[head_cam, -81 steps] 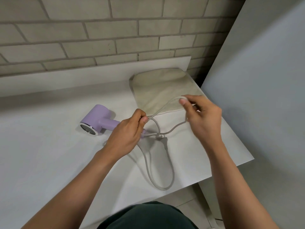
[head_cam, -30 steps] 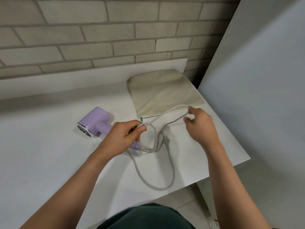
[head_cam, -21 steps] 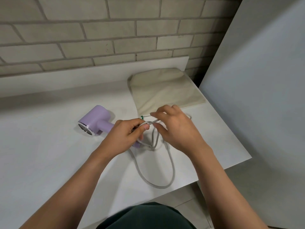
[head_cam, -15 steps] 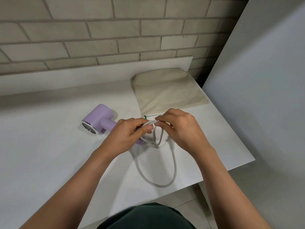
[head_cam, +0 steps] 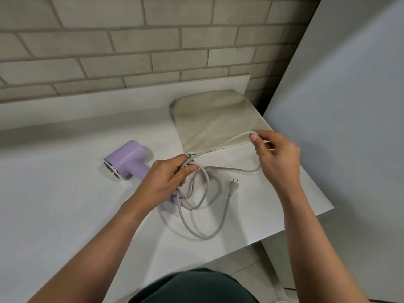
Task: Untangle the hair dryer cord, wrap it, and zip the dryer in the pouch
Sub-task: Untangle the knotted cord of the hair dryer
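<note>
A lilac hair dryer [head_cam: 125, 161] lies on its side on the white table [head_cam: 65, 193], nozzle toward the left. My left hand [head_cam: 166, 182] covers the dryer's handle and grips a small coil of its grey cord [head_cam: 203, 215]. From that hand a stretch of cord runs up and right to my right hand [head_cam: 275, 156], which pinches it in a bend above the table. More cord loops toward the table's near edge, and the plug [head_cam: 232, 188] lies between my hands. The beige pouch [head_cam: 216, 119] lies flat at the back right.
A brick wall and a low white upstand run along the back. A grey panel [head_cam: 349, 106] rises just right of the table. The table's right and near edges are close to the cord loop.
My right hand has drawn away from my left, pulling a length of cord out to the right. The plug has come into view on the table. My left hand kept its grip.
</note>
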Available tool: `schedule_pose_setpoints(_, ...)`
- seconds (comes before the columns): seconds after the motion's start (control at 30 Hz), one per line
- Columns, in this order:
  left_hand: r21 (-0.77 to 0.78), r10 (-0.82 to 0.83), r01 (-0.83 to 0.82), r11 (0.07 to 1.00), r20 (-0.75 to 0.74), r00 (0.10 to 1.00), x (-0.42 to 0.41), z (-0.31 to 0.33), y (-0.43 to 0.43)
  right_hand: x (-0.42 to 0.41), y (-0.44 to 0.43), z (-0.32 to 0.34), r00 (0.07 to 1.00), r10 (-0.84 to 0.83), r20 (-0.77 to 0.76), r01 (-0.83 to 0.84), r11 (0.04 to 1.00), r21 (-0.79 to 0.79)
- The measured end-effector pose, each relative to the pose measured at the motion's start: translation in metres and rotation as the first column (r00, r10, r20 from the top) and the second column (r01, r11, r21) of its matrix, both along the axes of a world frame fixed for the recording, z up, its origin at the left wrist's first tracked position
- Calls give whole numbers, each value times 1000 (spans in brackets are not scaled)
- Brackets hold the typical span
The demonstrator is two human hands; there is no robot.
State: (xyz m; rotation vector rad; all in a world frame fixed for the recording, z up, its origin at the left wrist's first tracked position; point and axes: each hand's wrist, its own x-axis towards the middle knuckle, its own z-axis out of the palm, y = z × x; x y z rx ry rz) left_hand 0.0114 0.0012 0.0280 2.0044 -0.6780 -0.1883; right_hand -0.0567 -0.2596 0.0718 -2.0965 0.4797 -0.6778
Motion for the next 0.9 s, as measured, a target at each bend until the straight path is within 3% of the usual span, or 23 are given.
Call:
schedule_pose_setpoints(0.2,39,-125,128,991,-56,990,1,-1,0,-1,-12,-27,971,-34,-237,29,999,-22)
schedule_pose_setpoints(0.3,55,-132,134,989,-42,990,1,-2,0,-3,-12,-25,895,-53,-443,-95,947,-305)
schedule_pose_setpoints(0.33,62,-131,134,989,-41,990,1,-1,0,-3,-9,-22,900,-52,-432,-134,911,-391)
schedule_pose_setpoints(0.43,78,-118,120,990,-27,993,0,0,-2,-4,13,3,945,199,-261,-303,837,-456)
schedule_pose_setpoints(0.5,82,-93,93,992,8,996,-1,2,-6,-4,37,13,860,389,-331,-509,712,-485)
schedule_pose_setpoints(0.57,69,-53,51,996,25,998,0,5,-8,0,58,12,768,440,-466,-635,616,-465)
schedule_pose_setpoints(0.67,40,-21,21,999,-14,1000,1,4,-6,9,64,3,749,409,-521,-650,606,-458)
schedule_pose_setpoints(0.77,31,-13,16,999,-91,996,-1,1,-3,11,56,1,783,434,-446,-618,624,-478)
schedule_pose_setpoints(0.9,18,13,-11,1000,-114,993,-2,-3,-2,10,46,5,886,455,-93,-446,780,-438)
